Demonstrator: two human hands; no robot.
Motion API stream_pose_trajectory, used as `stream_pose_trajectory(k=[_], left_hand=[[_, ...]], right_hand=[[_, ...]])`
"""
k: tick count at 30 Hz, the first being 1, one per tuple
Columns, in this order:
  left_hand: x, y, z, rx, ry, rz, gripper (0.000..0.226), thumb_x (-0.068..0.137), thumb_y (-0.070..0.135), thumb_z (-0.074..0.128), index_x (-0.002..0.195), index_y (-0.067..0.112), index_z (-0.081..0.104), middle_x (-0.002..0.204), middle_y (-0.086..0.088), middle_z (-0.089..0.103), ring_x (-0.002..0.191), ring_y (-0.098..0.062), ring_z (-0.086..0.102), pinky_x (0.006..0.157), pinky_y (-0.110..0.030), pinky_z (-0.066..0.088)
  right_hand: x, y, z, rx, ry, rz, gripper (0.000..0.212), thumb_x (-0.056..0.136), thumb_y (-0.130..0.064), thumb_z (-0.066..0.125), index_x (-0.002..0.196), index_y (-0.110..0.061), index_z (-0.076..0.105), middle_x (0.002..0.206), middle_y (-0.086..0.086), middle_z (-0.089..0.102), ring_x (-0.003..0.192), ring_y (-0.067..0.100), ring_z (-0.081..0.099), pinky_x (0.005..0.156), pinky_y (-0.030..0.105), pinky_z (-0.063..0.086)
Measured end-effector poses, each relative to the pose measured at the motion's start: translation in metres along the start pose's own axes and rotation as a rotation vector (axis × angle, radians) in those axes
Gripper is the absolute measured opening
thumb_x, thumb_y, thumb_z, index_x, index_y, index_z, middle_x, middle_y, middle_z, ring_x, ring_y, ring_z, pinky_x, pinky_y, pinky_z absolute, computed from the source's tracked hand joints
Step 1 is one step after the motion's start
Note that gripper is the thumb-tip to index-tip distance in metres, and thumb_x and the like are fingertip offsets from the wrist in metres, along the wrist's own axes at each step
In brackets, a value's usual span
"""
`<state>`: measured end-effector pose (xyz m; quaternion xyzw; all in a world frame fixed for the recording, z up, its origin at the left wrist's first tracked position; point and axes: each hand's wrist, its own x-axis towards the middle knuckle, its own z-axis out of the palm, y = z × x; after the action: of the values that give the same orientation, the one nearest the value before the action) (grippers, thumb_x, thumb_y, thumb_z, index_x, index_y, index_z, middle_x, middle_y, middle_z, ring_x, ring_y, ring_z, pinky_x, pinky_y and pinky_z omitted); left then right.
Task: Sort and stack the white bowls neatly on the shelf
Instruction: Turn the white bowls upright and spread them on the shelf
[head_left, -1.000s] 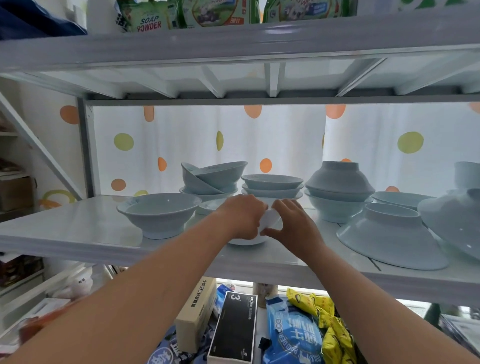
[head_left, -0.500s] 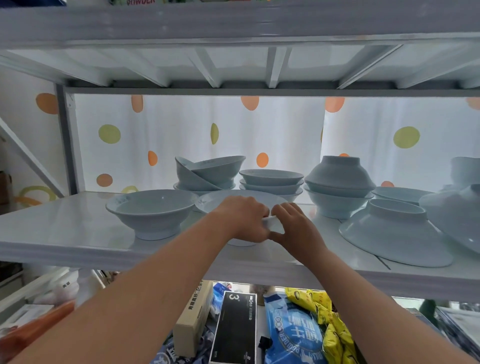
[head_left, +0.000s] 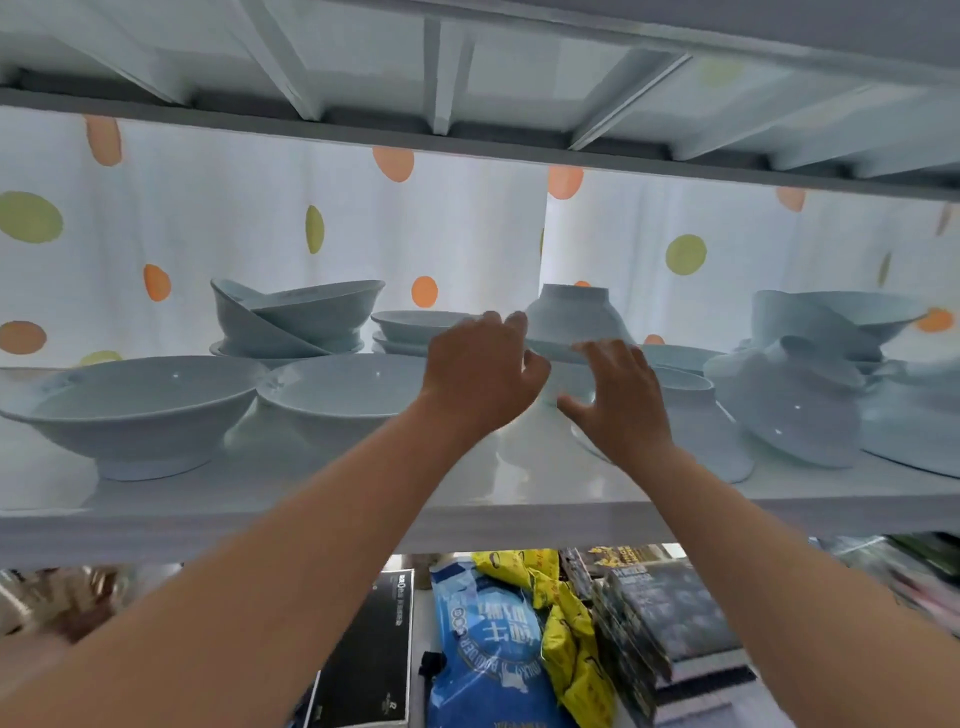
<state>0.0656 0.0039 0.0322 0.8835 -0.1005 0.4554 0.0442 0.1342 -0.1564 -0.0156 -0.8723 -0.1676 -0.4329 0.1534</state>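
- The white bowls are all found on the shelf (head_left: 519, 493), yet few are in order; the overturned bowl (head_left: 571, 312) at the back centre is taken as the landmark.
- Just left of it, a shallow stack (head_left: 415, 327) of nested bowls is seen sitting level, and this much is judged done.
- Further left, a tilted pile (head_left: 296, 317) is seen with one bowl leaning askew inside another.
- In front of it and to the left, two wide bowls (head_left: 130, 410) are stood upright side by side, unstacked.
- To its right, tumbled bowls (head_left: 795, 410) are lying tipped or upside down against each other.
- The left hand (head_left: 483, 374) is held directly before the landmark, fingers relaxed, nothing grasped.
- The right hand (head_left: 618, 400) is raised just to the landmark's right front, fingers spread and empty; contact with any bowl cannot be told.
- Most of the sorting is judged to remain: the inverted bowls need to be turned, matched by size and nested.
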Motion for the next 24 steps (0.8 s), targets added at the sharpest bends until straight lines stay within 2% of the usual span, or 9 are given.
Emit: stream_pose_trajectory(k=[3,7,11,13,16,20,22,24], left_hand=[[0.004,0.029,0.025,-0.038,-0.167,-0.074,0.021,0.086,0.036,0.044,0.087,0.016,0.051,0.094,-0.008,0.063,0.089,-0.029,0.06,0.068,-0.032,0.038],[0.004,0.06,0.066,-0.055,-0.409,-0.183,0.034,0.087,0.039,0.04,0.099,0.013,0.059,0.101,-0.01,0.063,0.095,-0.029,0.058,0.071,-0.032,0.04],[0.006,0.085,0.1,-0.083,-0.578,-0.325,0.044,0.091,0.042,0.033,0.121,0.015,0.05,0.119,-0.013,0.059,0.109,-0.032,0.052,0.084,-0.037,0.042],[0.008,0.096,0.109,-0.11,-0.601,-0.405,0.046,0.092,0.043,0.03,0.127,0.017,0.044,0.123,-0.015,0.057,0.113,-0.033,0.051,0.088,-0.039,0.041],[0.006,0.108,0.114,-0.143,-0.593,-0.505,0.048,0.096,0.044,0.026,0.135,0.019,0.037,0.128,-0.017,0.055,0.117,-0.034,0.05,0.09,-0.038,0.039],[0.004,0.118,0.117,-0.193,-0.607,-0.573,0.048,0.097,0.045,0.021,0.134,0.019,0.038,0.131,-0.019,0.053,0.118,-0.035,0.05,0.093,-0.04,0.038],[0.005,0.12,0.117,-0.223,-0.597,-0.6,0.047,0.097,0.044,0.022,0.133,0.02,0.04,0.132,-0.018,0.053,0.118,-0.035,0.049,0.093,-0.04,0.038],[0.008,0.121,0.113,-0.266,-0.576,-0.644,0.045,0.097,0.043,0.026,0.13,0.019,0.043,0.131,-0.016,0.054,0.116,-0.034,0.05,0.093,-0.039,0.039]], right_hand=[[0.008,0.039,-0.019,-0.028,-0.054,0.159,0.054,0.076,-0.037,0.068,0.123,-0.015,0.052,0.122,0.014,0.053,0.117,0.034,0.044,0.096,0.044,0.038],[0.012,0.091,-0.029,-0.004,-0.126,0.267,0.057,0.074,-0.05,0.067,0.121,-0.019,0.054,0.127,0.014,0.049,0.119,0.035,0.041,0.099,0.04,0.035],[0.015,0.123,-0.022,0.196,-0.261,0.32,0.064,0.068,-0.065,0.064,0.118,-0.026,0.056,0.13,0.012,0.046,0.126,0.031,0.039,0.105,0.039,0.031],[0.016,0.13,-0.018,0.32,-0.31,0.319,0.064,0.064,-0.068,0.065,0.113,-0.027,0.059,0.129,0.008,0.047,0.126,0.026,0.041,0.107,0.037,0.032],[0.014,0.134,-0.016,0.386,-0.37,0.28,0.051,0.067,-0.061,0.07,0.1,-0.023,0.065,0.127,0.005,0.052,0.121,0.021,0.047,0.101,0.031,0.035],[0.012,0.132,-0.02,0.409,-0.307,0.257,0.038,0.072,-0.055,0.069,0.085,-0.019,0.069,0.106,0.006,0.065,0.105,0.025,0.057,0.085,0.03,0.039],[0.011,0.13,-0.021,0.405,-0.283,0.25,0.038,0.073,-0.054,0.069,0.084,-0.017,0.071,0.103,0.007,0.066,0.102,0.026,0.059,0.085,0.031,0.04],[0.009,0.129,-0.02,0.416,-0.255,0.249,0.038,0.071,-0.055,0.07,0.085,-0.019,0.072,0.108,0.007,0.064,0.106,0.025,0.057,0.089,0.032,0.04]])
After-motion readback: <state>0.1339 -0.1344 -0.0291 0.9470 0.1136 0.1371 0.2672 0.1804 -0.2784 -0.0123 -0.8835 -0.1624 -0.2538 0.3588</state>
